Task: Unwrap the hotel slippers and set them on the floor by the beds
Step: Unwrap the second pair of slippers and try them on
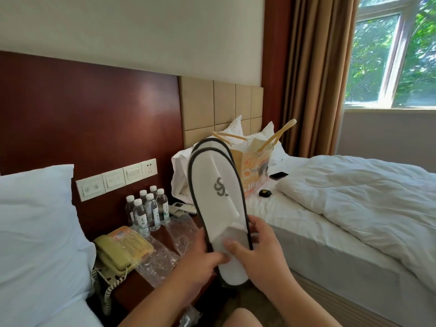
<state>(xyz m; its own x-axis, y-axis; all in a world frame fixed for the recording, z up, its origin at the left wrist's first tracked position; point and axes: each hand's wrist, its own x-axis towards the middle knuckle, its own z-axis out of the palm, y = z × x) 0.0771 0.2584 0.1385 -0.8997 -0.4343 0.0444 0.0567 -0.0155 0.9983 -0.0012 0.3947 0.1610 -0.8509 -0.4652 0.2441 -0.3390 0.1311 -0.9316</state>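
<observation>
Left hand, right hand fingers seemingly grip slippers.

Head camera looks forward and down, close over the hands

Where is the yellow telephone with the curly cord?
In the head view's lower left, the yellow telephone sits on the nightstand, in front of the water bottles, beside the pillow.

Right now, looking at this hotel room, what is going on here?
A person holds a pair of white slippers, stacked together and out of their wrapping, toes pointing up. The left hand and the right hand both grip the heel end. Crumpled clear plastic lies on the nightstand beside a telephone and water bottles. The slippers have not been set down yet.
</observation>
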